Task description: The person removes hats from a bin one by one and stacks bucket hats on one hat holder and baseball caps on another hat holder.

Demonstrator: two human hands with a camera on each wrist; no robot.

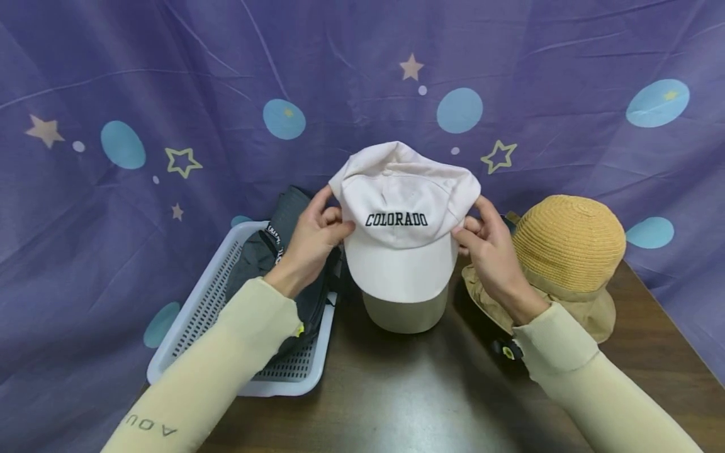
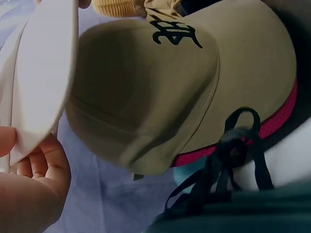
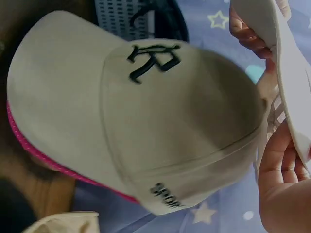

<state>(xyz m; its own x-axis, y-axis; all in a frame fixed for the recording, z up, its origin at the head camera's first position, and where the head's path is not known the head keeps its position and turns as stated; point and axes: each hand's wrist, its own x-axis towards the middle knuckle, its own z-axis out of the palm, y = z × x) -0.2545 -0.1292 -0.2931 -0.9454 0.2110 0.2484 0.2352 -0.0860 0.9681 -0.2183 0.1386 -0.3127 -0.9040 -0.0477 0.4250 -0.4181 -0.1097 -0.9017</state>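
A white baseball cap (image 1: pixel 396 270) lettered COLORADO is held up by both hands, its brim toward me. My left hand (image 1: pixel 311 242) pinches its left side, and my right hand (image 1: pixel 493 248) pinches the right side, thumbs in front. Below and behind it sits a khaki cap (image 1: pixel 404 314) with dark embroidery and a pink brim underside; the head view shows only its brim. The right wrist view shows the khaki cap (image 3: pixel 189 107) whole, apart from the white cap (image 3: pixel 286 63). In the left wrist view, the white cap's edge (image 2: pixel 46 73) is near the khaki cap (image 2: pixel 146 87).
At left stands a light-blue perforated basket (image 1: pixel 300 384) with dark hats (image 1: pixel 294 214) in it. A yellow straw hat (image 1: pixel 569 245) with a beige fabric brim lies at right on the brown table (image 1: pixel 396 396). Behind hangs a purple patterned curtain (image 1: pixel 362 56).
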